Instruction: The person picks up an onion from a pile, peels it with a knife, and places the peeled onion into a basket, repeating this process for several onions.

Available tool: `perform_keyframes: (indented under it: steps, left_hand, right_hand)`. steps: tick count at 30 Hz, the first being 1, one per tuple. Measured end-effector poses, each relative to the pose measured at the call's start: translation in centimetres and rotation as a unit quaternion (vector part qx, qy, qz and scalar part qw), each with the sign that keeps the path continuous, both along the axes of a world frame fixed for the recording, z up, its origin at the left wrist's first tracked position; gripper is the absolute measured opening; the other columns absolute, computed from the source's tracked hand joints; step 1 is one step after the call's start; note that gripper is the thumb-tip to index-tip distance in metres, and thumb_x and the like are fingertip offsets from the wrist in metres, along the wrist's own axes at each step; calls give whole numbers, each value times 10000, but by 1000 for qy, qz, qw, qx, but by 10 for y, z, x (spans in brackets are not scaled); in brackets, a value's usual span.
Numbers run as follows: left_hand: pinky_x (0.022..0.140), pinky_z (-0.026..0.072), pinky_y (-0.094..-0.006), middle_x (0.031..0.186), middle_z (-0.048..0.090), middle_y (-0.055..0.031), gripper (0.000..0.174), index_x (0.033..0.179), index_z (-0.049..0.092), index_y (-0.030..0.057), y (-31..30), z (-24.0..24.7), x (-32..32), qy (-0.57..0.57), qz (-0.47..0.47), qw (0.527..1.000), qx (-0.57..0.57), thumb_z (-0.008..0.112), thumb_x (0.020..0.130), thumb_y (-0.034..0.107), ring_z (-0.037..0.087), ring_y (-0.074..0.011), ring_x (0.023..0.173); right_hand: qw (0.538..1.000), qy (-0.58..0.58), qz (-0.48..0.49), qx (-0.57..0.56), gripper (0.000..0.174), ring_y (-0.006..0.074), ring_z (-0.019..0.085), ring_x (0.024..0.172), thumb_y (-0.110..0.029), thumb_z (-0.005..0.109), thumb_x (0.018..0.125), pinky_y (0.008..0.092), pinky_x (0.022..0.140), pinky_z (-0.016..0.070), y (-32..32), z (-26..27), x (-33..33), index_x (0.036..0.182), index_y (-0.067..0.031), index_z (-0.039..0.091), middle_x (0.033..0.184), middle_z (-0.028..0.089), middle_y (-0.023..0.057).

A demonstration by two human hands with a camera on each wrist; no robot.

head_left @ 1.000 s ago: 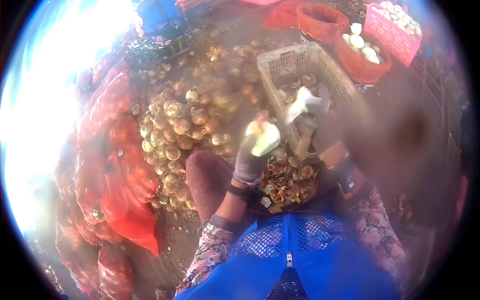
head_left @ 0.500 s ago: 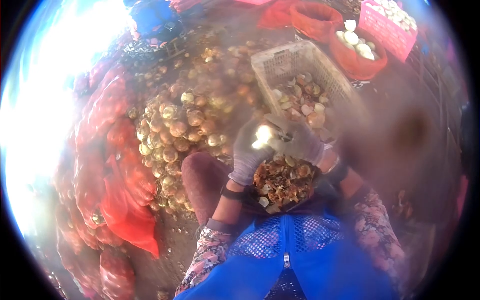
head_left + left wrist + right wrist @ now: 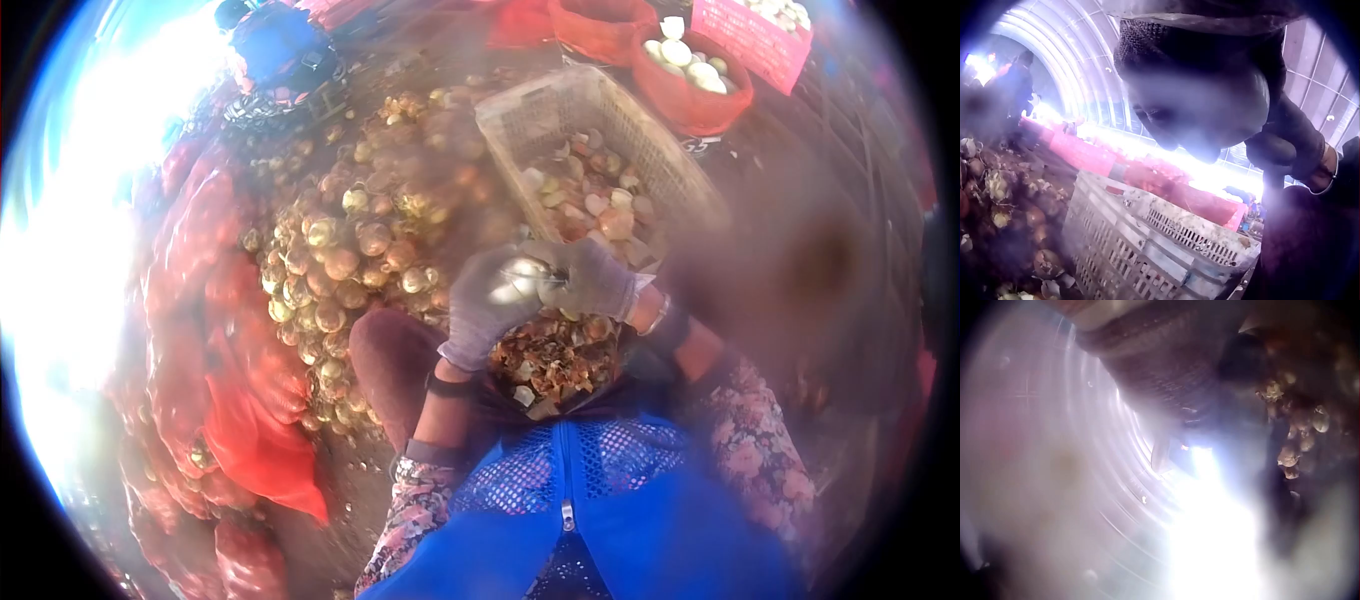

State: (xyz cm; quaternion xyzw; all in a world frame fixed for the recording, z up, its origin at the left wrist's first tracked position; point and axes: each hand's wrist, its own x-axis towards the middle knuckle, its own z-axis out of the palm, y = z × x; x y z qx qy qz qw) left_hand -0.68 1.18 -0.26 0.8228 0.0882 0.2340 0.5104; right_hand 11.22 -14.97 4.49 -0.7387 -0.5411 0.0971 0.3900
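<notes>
The gloved left hand (image 3: 485, 308) grips a pale, peeled onion (image 3: 518, 281) in the head view, its fingers curled round the side. Close against it, the gloved right hand (image 3: 598, 280) has curled fingers at the onion's right side, around something thin and dark that is too small to identify. In the left wrist view the left hand (image 3: 1194, 75) holds the rounded onion (image 3: 1235, 112), with the right hand (image 3: 1291, 140) beside it. The right wrist view shows the right glove (image 3: 1160, 362) blurred against glare. Below both hands lies a heap of brown skins (image 3: 555, 358).
A plastic crate (image 3: 500, 125) with onion pieces stands beyond the hands. Unpeeled onions (image 3: 340, 262) are piled to the left, beside red mesh sacks (image 3: 245, 370). A red-lined basket (image 3: 690, 110) holds peeled onions at the upper right. Another person (image 3: 275, 45) is at the upper left.
The right hand has come back from the crate to meet the left hand at the onion. Pale pieces that were blurred over the crate are gone from there. The head view has shifted slightly.
</notes>
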Motion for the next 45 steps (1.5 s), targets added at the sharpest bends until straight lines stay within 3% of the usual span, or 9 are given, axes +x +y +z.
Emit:
perform_keyframes:
  steps: [9, 15, 20, 26, 30, 33, 36, 40, 45]
  left_hand:
    - [855, 543, -312, 1055, 638, -92, 632, 1192, 561, 37, -8, -14, 12, -78, 41, 996, 1, 866, 649, 144, 643, -191, 958]
    - [889, 523, -332, 1086, 576, -66, 684, 1179, 539, 57, -13, -7, 14, -116, 94, 978, 147, 886, 595, 134, 613, -207, 980]
    - [829, 530, -329, 1040, 656, -93, 532, 1102, 627, 52, -8, -4, 5, -72, 79, 994, 23, 893, 659, 173, 647, -216, 943]
    - [784, 568, -321, 1067, 636, -87, 569, 1189, 582, 39, 7, -12, 1, -71, -9, 969, -238, 849, 703, 169, 636, -172, 951]
    - [820, 566, -367, 1107, 618, -123, 628, 1268, 501, 8, 5, 16, -7, -75, -63, 896, -434, 743, 787, 333, 638, -235, 993]
    - [755, 583, -328, 1074, 643, -117, 402, 1204, 563, -1, 3, 9, -3, -151, -67, 839, -519, 718, 843, 83, 666, -208, 891]
    - [771, 560, -294, 1052, 675, -77, 342, 1124, 619, 21, 8, -1, 2, -144, -3, 911, -387, 751, 810, 37, 667, -178, 878]
    - [863, 525, -351, 1135, 632, -106, 546, 1184, 580, 15, 17, -15, 4, -96, 73, 971, -207, 707, 812, 394, 606, -229, 1034]
    - [899, 526, -372, 1167, 614, -100, 625, 1219, 564, 37, 29, -23, 4, -152, 53, 899, -408, 692, 839, 517, 584, -247, 1102]
  right_hand:
    - [985, 134, -79, 70, 266, 285, 663, 791, -227, 620, 872, 371, 721, 513, 3, -6, -6, 1063, -50, 675, 825, 670, 151]
    - [981, 113, -142, 72, 218, 256, 647, 743, -181, 621, 852, 367, 707, 507, 17, -6, -18, 1018, -59, 692, 803, 661, 142]
    - [990, 90, -90, 60, 252, 222, 642, 694, -162, 587, 886, 353, 646, 506, 12, -9, -10, 1103, -83, 687, 786, 661, 103]
    - [918, 384, -97, 16, 207, 123, 569, 474, -98, 571, 897, 276, 397, 409, 2, -4, 5, 1053, -51, 699, 733, 663, 56]
    - [960, 193, -200, -22, 156, 143, 568, 473, -86, 593, 854, 305, 414, 421, -3, -10, 12, 949, -39, 709, 713, 659, 72]
    - [988, 48, -130, 66, 168, 182, 584, 500, -73, 588, 820, 332, 464, 450, -7, -65, 45, 932, -36, 707, 687, 653, 89]
    - [974, 101, -201, 21, 192, 198, 610, 526, -82, 580, 831, 323, 495, 478, -6, -24, 32, 956, -25, 714, 682, 662, 95]
    - [963, 98, -252, -10, 217, 196, 613, 628, -130, 590, 846, 321, 571, 480, -8, 18, 20, 1014, -25, 679, 763, 654, 90]
    - [972, 91, -215, 32, 301, 171, 607, 758, -191, 602, 878, 307, 680, 479, -2, 20, 19, 1122, -18, 616, 886, 640, 79]
